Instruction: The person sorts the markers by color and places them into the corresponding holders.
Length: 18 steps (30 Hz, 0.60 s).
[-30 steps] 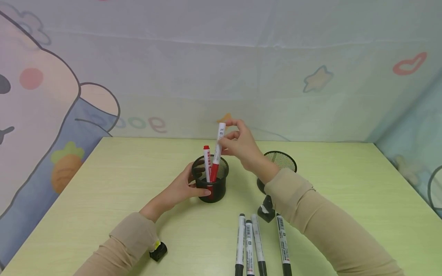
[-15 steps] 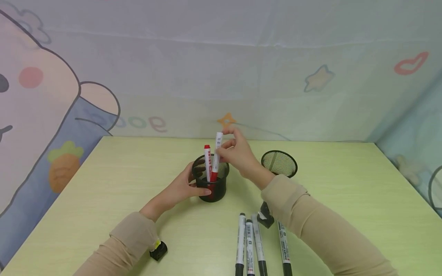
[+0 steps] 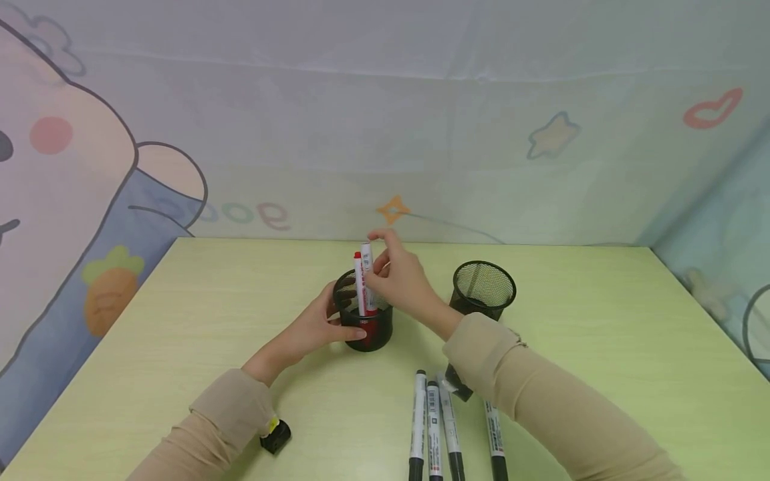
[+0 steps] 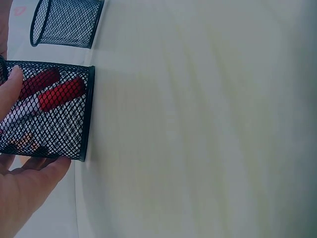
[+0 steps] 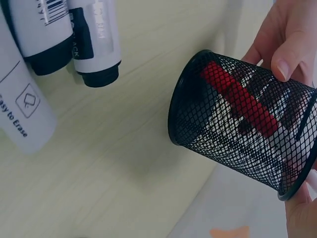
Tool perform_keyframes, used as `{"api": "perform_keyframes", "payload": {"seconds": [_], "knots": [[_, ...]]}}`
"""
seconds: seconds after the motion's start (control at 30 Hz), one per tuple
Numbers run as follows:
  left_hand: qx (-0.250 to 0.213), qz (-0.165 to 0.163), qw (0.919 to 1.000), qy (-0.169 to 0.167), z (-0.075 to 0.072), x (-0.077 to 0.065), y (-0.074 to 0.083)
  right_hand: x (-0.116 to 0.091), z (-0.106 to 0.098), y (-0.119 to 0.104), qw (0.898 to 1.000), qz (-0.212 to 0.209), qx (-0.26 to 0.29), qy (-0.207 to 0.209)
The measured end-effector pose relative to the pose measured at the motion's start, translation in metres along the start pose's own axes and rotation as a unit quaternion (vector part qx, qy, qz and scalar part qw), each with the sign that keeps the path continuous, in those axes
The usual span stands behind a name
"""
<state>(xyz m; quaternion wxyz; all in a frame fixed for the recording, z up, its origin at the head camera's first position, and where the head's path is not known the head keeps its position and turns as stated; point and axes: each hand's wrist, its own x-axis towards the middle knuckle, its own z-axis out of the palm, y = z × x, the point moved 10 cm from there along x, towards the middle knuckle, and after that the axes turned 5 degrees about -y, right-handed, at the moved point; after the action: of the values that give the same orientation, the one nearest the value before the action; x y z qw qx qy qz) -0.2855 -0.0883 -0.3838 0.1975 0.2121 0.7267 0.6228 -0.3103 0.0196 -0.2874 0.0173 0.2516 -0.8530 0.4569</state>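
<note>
My left hand (image 3: 313,331) grips a black mesh pen holder (image 3: 375,337), with the thumb on its near side and the fingers around the far left. Through the mesh in the left wrist view, two red-capped ends show, one on a marker (image 4: 62,94) that slants across the holder. In the head view a white marker with a red top plug (image 3: 359,284) leans inside. Beside it stands a second white marker (image 3: 367,257), its red cap down in the holder. My right hand (image 3: 403,277) pinches this second marker near the rim, index finger raised above its top.
Another black mesh pen holder (image 3: 484,287) stands to the right, behind the right forearm. Several white markers with black caps (image 3: 418,414) lie at the front, one partly under the right sleeve (image 3: 517,374). A printed cloth (image 3: 337,133) hangs behind the table (image 3: 210,300).
My right hand has lowered the second red-capped marker into the holder and moved left, bringing it against the first one. My left hand has kept its grip on the holder.
</note>
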Motion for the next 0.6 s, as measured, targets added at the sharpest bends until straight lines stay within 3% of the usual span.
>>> {"api": "perform_keyframes", "payload": {"seconds": [0.17, 0.6], "knots": [[-0.003, 0.001, 1.0, -0.003, 0.0009, -0.0004, 0.0012, -0.0005, 0.0024, -0.0049, 0.999, -0.018, -0.044, 0.003], [0.003, -0.001, 1.0, 0.002, 0.0008, 0.0003, 0.001, 0.0003, 0.0064, -0.0022, 0.996, -0.006, -0.089, 0.001]]}}
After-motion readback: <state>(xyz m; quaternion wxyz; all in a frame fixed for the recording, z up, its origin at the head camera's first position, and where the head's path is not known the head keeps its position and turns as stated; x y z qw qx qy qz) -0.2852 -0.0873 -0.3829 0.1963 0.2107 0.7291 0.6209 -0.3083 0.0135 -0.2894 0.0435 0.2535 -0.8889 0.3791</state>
